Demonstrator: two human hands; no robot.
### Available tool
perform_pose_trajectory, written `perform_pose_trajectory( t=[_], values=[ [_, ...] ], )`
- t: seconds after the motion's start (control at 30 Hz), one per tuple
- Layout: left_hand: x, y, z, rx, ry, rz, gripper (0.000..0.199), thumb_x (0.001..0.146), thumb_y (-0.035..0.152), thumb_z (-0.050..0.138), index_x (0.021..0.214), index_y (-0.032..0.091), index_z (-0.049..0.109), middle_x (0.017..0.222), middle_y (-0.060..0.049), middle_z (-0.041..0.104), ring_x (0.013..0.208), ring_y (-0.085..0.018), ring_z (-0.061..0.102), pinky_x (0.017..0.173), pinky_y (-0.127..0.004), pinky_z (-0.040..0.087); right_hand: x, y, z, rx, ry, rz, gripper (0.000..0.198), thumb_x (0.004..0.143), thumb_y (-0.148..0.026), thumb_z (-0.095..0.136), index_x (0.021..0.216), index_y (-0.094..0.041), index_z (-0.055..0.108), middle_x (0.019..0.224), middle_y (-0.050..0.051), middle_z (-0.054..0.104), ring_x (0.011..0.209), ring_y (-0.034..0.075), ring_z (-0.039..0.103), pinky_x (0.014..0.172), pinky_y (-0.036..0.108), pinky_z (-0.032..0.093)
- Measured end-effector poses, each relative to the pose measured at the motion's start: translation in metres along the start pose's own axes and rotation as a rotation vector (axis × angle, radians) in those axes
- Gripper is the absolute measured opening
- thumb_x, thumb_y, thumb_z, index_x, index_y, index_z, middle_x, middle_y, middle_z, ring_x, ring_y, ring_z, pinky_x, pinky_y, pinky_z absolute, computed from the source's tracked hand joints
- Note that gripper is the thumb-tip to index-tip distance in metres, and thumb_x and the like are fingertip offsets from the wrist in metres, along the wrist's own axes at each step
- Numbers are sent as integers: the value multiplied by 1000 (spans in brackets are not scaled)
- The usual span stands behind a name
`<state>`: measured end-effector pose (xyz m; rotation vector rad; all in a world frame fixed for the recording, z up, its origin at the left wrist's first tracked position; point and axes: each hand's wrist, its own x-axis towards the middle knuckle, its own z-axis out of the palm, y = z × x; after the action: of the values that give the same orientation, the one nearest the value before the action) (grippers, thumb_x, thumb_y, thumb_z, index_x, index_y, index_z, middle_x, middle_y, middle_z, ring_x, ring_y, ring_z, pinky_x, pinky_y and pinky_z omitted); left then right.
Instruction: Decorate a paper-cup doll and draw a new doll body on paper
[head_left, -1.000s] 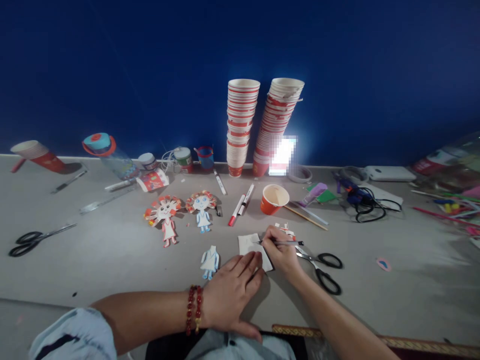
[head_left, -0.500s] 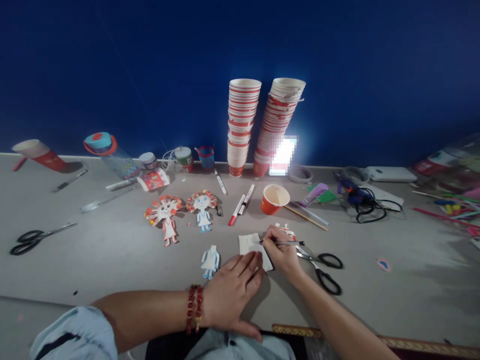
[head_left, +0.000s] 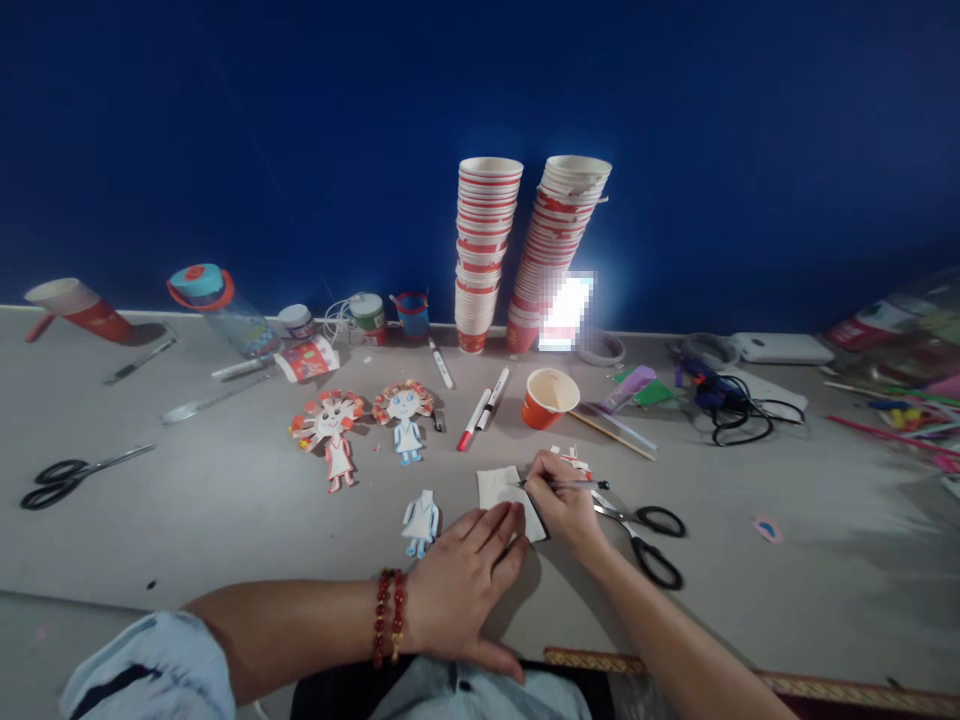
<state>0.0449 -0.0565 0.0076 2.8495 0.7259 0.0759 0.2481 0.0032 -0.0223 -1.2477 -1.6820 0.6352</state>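
My left hand [head_left: 469,575] lies flat, its fingertips resting on the lower part of a small white piece of paper [head_left: 496,486]. Faint lines show near the paper's top. My right hand [head_left: 566,505] is closed around a dark pen [head_left: 574,486], its tip at the paper. Left of the paper lies a headless paper doll body [head_left: 422,522] with blue outlines. Two paper dolls with frilled heads, one red-outlined [head_left: 337,440] and one blue-outlined [head_left: 406,425], lie farther back. Black-handled scissors [head_left: 637,528] lie beside my right wrist, partly behind the hand.
Two tall paper cup stacks [head_left: 489,255] stand by the blue wall, with a cut cup [head_left: 550,400] and markers [head_left: 474,420] in front. A water bottle [head_left: 225,310] and second scissors [head_left: 82,475] are at left. A glue gun [head_left: 709,385] with its cord lies at right.
Almost nothing differs. Both hands stay in place, with the pen tip still at the upper part of the paper.
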Motion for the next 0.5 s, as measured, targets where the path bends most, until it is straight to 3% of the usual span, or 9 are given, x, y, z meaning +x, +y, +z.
perform_pose_trajectory(
  t=[0.5],
  values=[
    [0, 1, 1, 3, 9, -8, 104, 85, 81, 35, 150, 1, 27, 160, -26, 19, 148, -38, 19, 118, -47, 15, -1, 1, 1, 19, 8, -11, 22, 75, -10, 48, 58, -21, 40, 53, -6, 40, 53, 12, 37, 53, 26, 28]
  ],
)
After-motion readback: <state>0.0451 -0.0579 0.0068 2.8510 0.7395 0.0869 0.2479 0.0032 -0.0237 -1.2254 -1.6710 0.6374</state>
